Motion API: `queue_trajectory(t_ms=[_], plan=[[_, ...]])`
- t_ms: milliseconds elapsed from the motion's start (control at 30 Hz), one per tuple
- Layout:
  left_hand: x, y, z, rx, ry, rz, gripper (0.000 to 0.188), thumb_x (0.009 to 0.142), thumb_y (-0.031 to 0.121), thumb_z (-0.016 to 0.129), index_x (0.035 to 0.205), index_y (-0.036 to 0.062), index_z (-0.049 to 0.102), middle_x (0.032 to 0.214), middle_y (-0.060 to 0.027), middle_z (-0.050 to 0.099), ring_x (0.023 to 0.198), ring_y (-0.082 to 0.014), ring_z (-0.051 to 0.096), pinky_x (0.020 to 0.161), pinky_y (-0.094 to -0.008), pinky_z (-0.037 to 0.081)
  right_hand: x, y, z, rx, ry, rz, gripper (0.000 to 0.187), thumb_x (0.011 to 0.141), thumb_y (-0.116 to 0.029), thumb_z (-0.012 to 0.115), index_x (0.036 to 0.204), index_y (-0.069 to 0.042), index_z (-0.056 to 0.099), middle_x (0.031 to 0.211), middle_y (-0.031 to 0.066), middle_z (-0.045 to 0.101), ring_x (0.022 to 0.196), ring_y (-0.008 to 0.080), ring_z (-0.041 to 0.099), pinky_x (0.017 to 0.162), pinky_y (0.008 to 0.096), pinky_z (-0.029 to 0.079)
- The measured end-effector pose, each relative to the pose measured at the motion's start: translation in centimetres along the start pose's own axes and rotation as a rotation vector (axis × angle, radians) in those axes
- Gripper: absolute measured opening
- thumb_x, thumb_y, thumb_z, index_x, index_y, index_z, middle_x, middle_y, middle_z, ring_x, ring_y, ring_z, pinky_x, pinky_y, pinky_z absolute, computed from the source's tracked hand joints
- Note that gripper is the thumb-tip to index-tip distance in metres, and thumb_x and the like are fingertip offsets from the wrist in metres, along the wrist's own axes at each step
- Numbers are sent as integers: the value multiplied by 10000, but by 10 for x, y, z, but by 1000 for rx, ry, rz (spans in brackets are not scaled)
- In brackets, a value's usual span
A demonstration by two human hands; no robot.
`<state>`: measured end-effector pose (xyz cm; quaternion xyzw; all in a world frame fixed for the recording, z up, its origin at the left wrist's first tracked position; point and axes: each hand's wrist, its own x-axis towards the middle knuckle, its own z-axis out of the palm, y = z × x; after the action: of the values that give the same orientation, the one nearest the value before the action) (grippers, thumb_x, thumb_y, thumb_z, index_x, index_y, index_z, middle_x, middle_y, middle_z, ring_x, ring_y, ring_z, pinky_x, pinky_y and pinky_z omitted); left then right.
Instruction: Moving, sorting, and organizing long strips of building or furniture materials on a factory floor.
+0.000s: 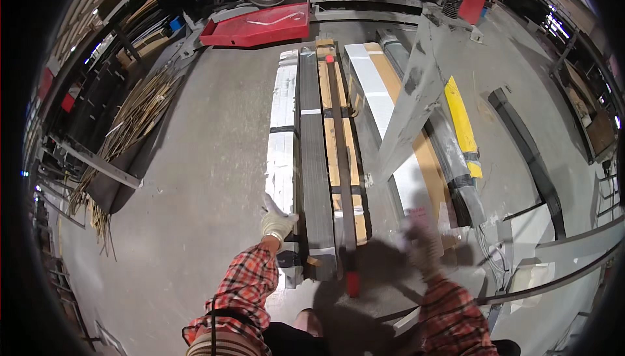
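My left hand [278,221], in a pale glove, is at the near part of a long white wrapped bundle [282,112]. Its fingers are spread, the thumb apart, with nothing seen in them. Beside that bundle lies a dark grey strip bundle [312,141], then a cardboard-wrapped bundle [331,151] with black bands. A dark bar [341,161] with red ends lies lengthwise along the cardboard one. Motion smears my right hand [423,248], out over the near end of a white-and-brown long package [407,161]; its fingers cannot be made out.
A grey metal post [410,89] slants across the packages on the right. Farther right lie a yellow wrapped piece [462,125] and a black long bundle [530,151]. A red tray [257,25] stands at the back. Thin brown strips [140,112] are heaped left. A curved rail [553,274] crosses lower right.
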<state>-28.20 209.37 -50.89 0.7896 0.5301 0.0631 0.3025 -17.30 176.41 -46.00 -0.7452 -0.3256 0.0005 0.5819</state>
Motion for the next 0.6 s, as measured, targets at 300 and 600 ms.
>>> queue_trajectory(t_ms=[300,600], plan=[[10,-34,-46,-1043,-335,159,963,632,242,741,1383,-13,194,1237,-213,466,1080,-311,501,917,-348,411,-29,-53,155,-160,-554,268,882,695,-571,647,1267,32,350,1236,233,457,1147,347,451,972,398,355],[-37,11,33,-256,-232,315,1076,652,450,696,1371,-75,92,1349,-327,276,1236,-426,331,1004,-396,324,-64,-1,142,-316,-614,327,572,750,-343,659,1204,-48,475,1188,197,512,1054,370,516,883,413,430]])
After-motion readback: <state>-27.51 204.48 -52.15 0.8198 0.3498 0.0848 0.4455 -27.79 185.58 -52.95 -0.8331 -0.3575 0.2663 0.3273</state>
